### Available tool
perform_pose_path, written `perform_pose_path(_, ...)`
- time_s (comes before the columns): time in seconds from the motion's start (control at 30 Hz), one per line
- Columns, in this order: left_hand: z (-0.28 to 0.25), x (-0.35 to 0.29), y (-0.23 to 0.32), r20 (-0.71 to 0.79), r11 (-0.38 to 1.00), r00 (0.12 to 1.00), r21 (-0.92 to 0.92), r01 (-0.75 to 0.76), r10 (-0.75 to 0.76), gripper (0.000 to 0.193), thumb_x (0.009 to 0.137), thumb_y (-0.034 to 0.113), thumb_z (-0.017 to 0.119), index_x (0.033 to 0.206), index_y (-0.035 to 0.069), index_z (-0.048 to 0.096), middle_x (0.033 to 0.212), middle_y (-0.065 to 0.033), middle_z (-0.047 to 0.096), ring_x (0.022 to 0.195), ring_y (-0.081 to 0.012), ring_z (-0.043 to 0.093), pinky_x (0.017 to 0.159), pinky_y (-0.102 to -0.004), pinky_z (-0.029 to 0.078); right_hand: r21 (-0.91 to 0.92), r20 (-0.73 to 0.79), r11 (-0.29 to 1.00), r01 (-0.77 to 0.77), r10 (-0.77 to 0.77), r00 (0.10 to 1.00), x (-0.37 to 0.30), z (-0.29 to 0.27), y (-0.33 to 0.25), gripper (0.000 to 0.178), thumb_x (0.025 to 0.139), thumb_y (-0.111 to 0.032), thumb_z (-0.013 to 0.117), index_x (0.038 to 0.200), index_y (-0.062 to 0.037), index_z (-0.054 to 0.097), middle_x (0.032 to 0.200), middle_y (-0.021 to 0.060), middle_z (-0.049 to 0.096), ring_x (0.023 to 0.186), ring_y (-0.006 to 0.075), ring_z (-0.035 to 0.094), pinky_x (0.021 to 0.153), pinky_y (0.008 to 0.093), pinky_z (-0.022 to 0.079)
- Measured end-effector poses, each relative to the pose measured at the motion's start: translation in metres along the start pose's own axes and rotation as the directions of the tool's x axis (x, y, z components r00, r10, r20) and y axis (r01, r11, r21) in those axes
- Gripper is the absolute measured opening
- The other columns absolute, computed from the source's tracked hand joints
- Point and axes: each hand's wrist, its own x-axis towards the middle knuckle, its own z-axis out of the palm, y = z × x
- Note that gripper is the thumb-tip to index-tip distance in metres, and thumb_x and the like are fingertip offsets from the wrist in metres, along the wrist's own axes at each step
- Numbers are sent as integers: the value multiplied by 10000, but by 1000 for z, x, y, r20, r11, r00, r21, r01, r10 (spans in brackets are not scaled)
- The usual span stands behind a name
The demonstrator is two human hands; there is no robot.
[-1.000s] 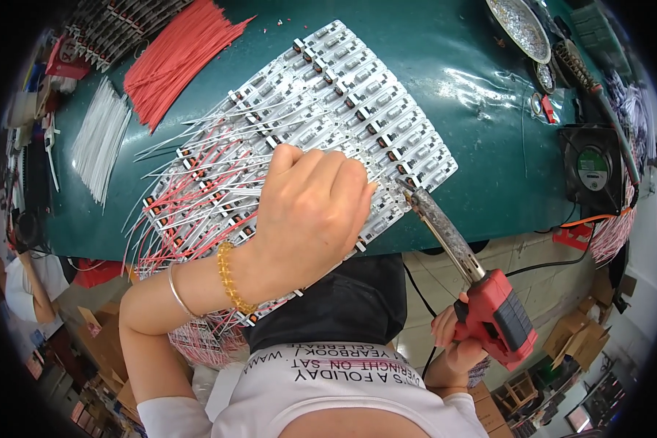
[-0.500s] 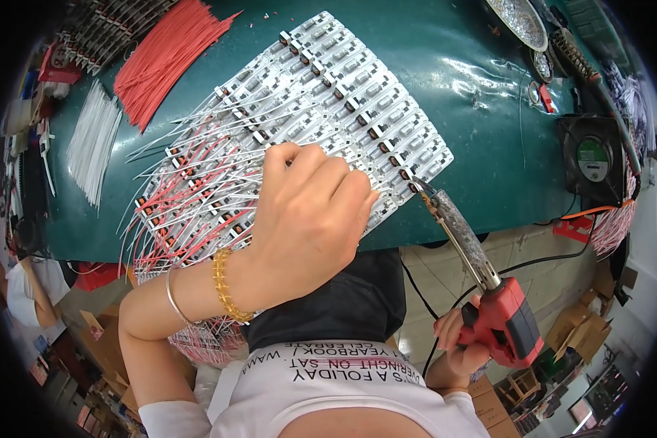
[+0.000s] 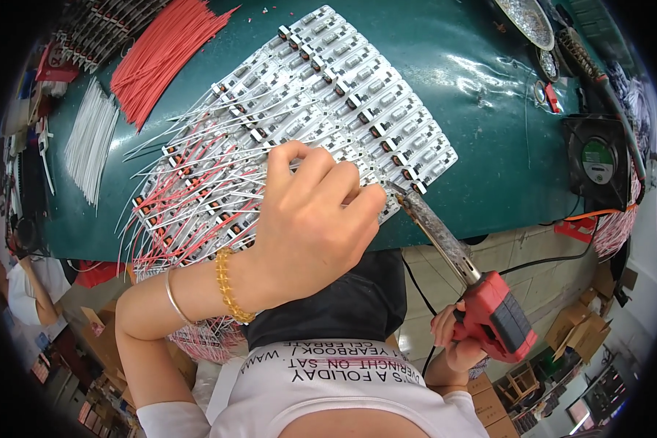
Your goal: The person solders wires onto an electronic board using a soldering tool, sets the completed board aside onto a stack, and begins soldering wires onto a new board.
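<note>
A panel of many small white circuit boards lies on the green tabletop. White and red wires stick out from its left half. My left hand rests over the panel's lower middle with fingers curled closed; whatever they pinch is hidden beneath them. In my right hand is a red and black soldering gun, gripped by its handle. Its long scorched barrel points up and left, and the tip meets the panel's lower right edge, just beside my left fingers.
Bundles of red wires and white wires lie at the far left. A metal dish and a red-handled tool are at the far right, above a black fan. Another person's arm shows at left.
The soldering gun has moved a little left and down, its tip now closer to my left fingers. My left hand has shifted slightly right.
</note>
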Motion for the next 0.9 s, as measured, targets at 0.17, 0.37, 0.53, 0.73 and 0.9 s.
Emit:
perform_pose_path(0.17,1,0,1,-22,1000,1000,9,-13,13,161,642,8,681,676,76,539,678,-35,452,654,-224,474,723,-383,370,54,-208,984,-172,179,961,-7,7,-4,740,620,-590,776,993,2,537,627,15,560,538,92,530,501,220,382)
perform_pose_path(0.37,2,1,1,-27,1000,1000,14,-14,14,171,635,-3,673,660,76,523,663,-30,447,643,-216,471,723,-378,369,62,-142,989,-132,140,980,-1,9,-8,705,643,-596,761,939,1,530,584,-8,546,521,85,512,491,218,370)
perform_pose_path(0.53,3,0,1,-35,999,999,29,-16,17,174,630,-9,669,650,74,517,654,-32,444,638,-218,470,722,-375,368,51,-103,991,-127,132,986,0,5,-6,698,648,-605,754,934,-3,546,583,-11,544,518,88,508,481,221,354)
perform_pose_path(0.73,2,1,1,-39,1000,999,1,-11,11,180,636,-17,668,647,71,511,656,-35,444,647,-222,472,722,-371,369,-95,-11,995,-22,21,1000,-4,-1,0,905,776,-671,535,1301,48,368,504,-24,433,427,110,448,473,259,417)
perform_pose_path(0.9,4,1,1,-38,1000,999,-7,-16,16,185,636,-22,669,646,67,507,656,-40,445,653,-228,476,721,-370,371,-90,8,995,41,-40,999,-5,-5,7,930,772,-691,515,1324,41,356,508,-29,433,431,111,451,476,256,413)
